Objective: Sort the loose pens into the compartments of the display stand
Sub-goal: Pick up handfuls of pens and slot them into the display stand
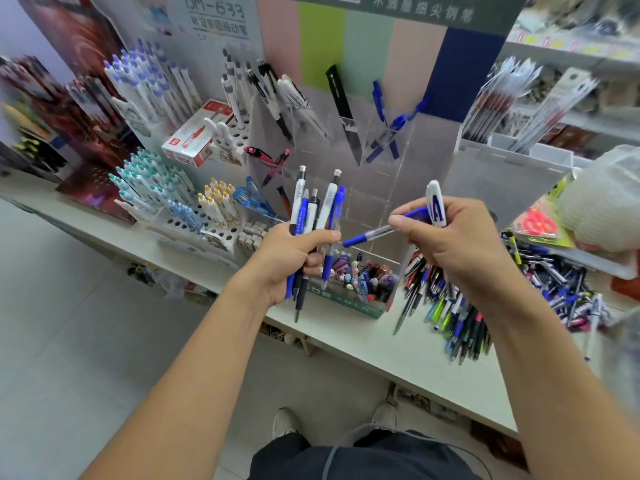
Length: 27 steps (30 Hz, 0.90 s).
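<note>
My left hand [294, 261] grips a bundle of several pens [317, 209], blue and white ones, held upright in front of the clear acrylic display stand [426, 161]. My right hand [446, 233] pinches a blue pen with a clear barrel [367, 235] that points left toward the bundle, and also holds a white and blue marker [435, 204] upright. Upper compartments of the stand hold a black pen [343, 109], several blue pens [391, 133] and pink pens [268, 159]. A heap of loose pens [464, 306] lies on the white counter below my right hand.
A green cardboard box of small pens and erasers [360, 278] stands at the counter's front. White racks with teal, blue and yellow-capped pens [156, 188] fill the left. A red and white box [197, 136] lies behind them. Packaged goods and a plastic bag [602, 202] crowd the right.
</note>
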Motion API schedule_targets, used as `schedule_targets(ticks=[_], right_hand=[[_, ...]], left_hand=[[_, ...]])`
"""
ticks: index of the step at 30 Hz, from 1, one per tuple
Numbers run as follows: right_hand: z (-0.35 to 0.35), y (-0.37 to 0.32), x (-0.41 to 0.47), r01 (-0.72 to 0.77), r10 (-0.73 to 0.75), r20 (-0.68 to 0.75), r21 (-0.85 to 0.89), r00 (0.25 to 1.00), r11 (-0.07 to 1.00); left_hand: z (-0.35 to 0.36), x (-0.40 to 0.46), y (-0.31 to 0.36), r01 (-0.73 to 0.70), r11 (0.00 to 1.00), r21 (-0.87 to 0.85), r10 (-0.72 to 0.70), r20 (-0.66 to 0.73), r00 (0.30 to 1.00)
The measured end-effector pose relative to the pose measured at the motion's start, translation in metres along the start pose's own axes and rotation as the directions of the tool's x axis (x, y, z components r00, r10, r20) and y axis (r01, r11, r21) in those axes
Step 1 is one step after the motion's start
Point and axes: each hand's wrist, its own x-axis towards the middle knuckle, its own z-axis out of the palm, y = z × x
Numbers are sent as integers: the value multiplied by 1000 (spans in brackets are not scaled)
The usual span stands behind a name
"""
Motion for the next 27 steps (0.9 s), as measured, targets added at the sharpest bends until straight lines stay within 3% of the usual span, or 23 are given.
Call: schedule_targets(ticks=[3, 8, 11, 13, 16, 19, 21, 23, 25, 27], right_hand=[[3, -8, 14, -95, 79, 139, 111, 987, 989], [6, -17, 31, -66, 112, 240, -191, 964, 979], [9, -17, 36, -107, 162, 388, -161, 907, 981], [16, -15, 38, -111, 170, 391, -169, 904, 979], [12, -20, 41, -82, 140, 320, -189, 937, 979], [-17, -46, 55, 38, -35, 33, -92, 999, 995], [-35, -67, 73, 238, -253, -221, -92, 942, 967], [-40, -80, 93, 390, -450, -355, -231, 819, 891], [-32, -84, 112, 436, -552, -368, -355, 748, 827], [-20, -79, 130, 434, -586, -333, -431, 738, 791]], left_hand=[[4, -8, 0, -2, 997, 72, -7, 126, 992], [5, -15, 0, -13, 997, 70, -2, 211, 977], [2, -15, 2, -9, 995, 99, -13, 217, 976], [2, -13, 3, -17, 994, 104, -5, 207, 978], [2, -10, 2, -38, 998, 44, 33, 126, 992], [-2, -6, 2, -71, 997, -34, 71, -3, 998], [-4, -4, 5, -57, 995, -77, 55, -24, 998], [-1, -3, 10, -18, 992, -127, 19, 6, 1000], [7, -2, 13, 37, 982, -187, -25, 67, 997], [15, -3, 16, 85, 970, -226, -57, 128, 990]])
